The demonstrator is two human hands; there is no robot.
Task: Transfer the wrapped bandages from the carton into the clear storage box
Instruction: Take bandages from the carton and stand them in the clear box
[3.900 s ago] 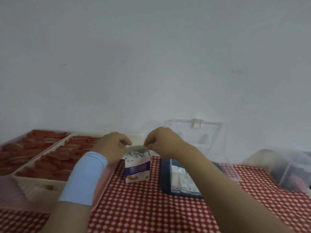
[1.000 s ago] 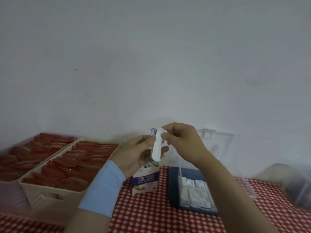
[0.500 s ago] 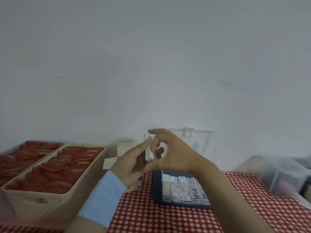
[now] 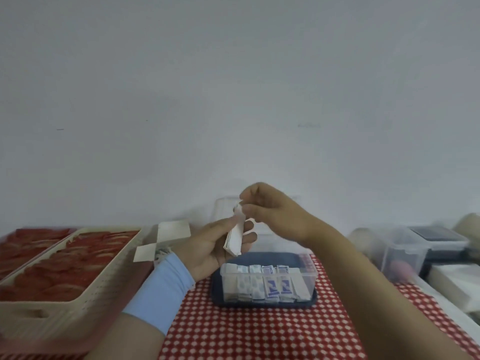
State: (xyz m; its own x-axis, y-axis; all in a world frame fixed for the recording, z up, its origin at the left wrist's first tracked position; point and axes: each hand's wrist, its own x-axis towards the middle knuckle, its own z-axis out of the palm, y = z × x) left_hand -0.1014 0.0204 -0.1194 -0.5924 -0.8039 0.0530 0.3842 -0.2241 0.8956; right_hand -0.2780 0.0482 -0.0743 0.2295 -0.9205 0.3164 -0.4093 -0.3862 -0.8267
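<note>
One bandage stack (image 4: 235, 239) held above box (image 4: 311, 278) near tabletop's (image 4: 259, 333) back edge: left hand (image 4: 207, 246) grips it, right hand (image 4: 271, 216) pinches its top.

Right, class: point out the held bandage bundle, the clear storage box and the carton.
bandage bundle (image 4: 235, 240), head view, white side.
clear storage box (image 4: 313, 274), head view, right rim.
carton (image 4: 172, 231), head view, raised flap.

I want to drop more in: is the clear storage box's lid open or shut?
Open: the lid stands raised behind the clear storage box, leaving its row of bandages uncovered.
</note>
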